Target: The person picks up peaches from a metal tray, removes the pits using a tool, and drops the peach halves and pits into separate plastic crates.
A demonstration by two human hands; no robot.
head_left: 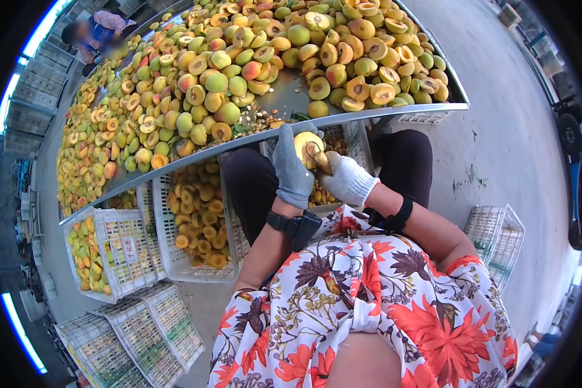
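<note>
Near the table's front edge, my left hand (292, 169), in a grey glove, holds a cut yellow fruit half (306, 146). My right hand (349, 180), in a white glove, is closed on a small brownish tool (319, 159) whose tip meets the cut face of the fruit. Both hands are nearly touching. Heaped on the metal table (284, 97) behind them are whole and halved fruits (227, 112), with loose pits (257, 121) by the rim. Below my hands is a crate of halved fruits, partly hidden by them.
A white crate of halves (200, 223) stands left of my legs, beside a crate of fruits (87, 252). Stacked crates (139, 333) are at the lower left, another crate (496, 239) at the right. A person (100, 33) sits at the table's far left.
</note>
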